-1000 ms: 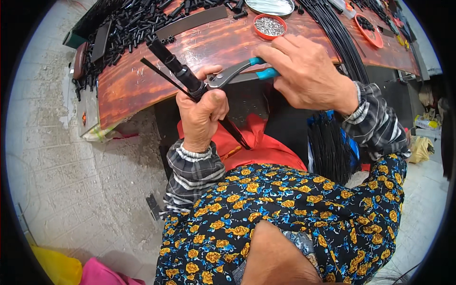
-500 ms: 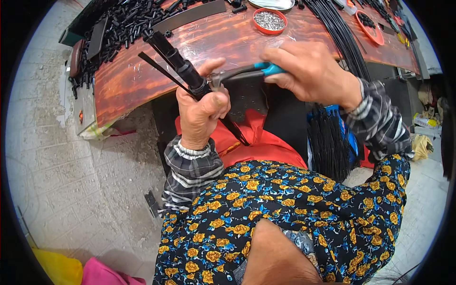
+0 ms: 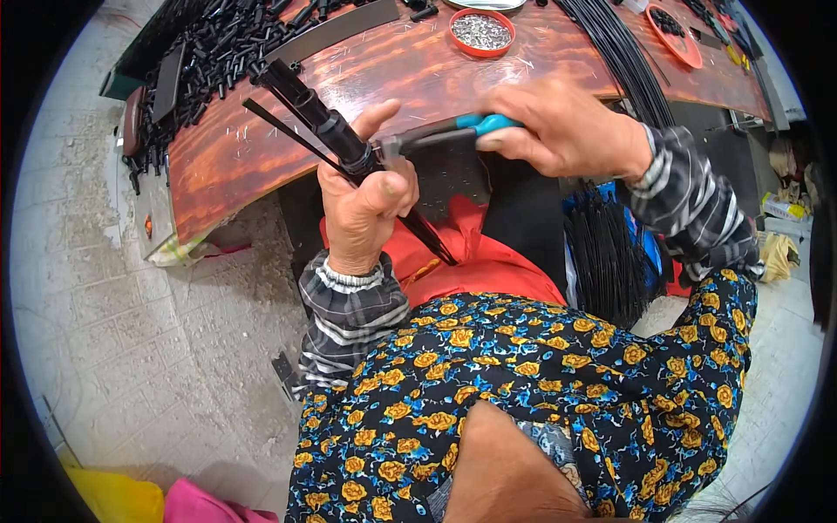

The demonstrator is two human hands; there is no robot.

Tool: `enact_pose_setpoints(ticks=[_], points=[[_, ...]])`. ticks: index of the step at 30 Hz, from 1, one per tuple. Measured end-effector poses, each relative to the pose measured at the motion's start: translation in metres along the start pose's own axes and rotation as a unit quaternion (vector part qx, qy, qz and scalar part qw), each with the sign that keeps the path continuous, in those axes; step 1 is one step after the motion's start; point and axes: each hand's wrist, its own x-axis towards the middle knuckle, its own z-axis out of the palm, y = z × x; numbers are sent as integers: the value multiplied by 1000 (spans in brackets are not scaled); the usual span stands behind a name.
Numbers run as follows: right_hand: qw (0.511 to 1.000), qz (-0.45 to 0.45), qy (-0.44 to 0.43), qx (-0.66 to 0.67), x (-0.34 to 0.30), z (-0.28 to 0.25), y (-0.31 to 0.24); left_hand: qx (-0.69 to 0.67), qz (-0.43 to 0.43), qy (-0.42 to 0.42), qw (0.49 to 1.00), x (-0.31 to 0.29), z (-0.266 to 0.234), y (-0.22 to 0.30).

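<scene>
My left hand point(image 3: 357, 205) is wrapped round a slanting black umbrella frame point(image 3: 336, 138), its thin rods bundled along a ringed tube. One flat black strip stands apart on the left of the bundle, and the lower end runs down to the red cloth point(image 3: 497, 266) on my lap. In my right hand point(image 3: 567, 131) are pliers point(image 3: 493, 126) with teal handles and dark arms. Their blurred jaws are at the frame, right beside my left fingers. Whether they grip a part there is hidden by the blur.
The reddish wooden table point(image 3: 218, 179) carries many small black tubular parts point(image 3: 231, 52). A red bowl point(image 3: 510, 42) holds small metal pieces, and an orange dish point(image 3: 689, 54) holds black bits. Long black rods point(image 3: 615, 48) cross the table's right side. More black rods point(image 3: 602, 261) stand below.
Both hands stay at the frame with the pliers against it. The whole view has shifted slightly, and the hands and pliers appear a little further left.
</scene>
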Motion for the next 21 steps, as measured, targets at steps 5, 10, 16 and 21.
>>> enact_pose_setpoints(ticks=[5,10,16,21], points=[[685,279,-362,567,8,-12,10,-16,-41,14,999,1,11,-1],[974,212,-50,66,-14,24,-16,-12,-11,50,999,1,9,-1],[869,184,-226,401,-8,19,-1,-55,-16,16,998,3,12,-1],[953,180,-79,232,-11,29,-22,-30,-86,98,991,8,8,5]])
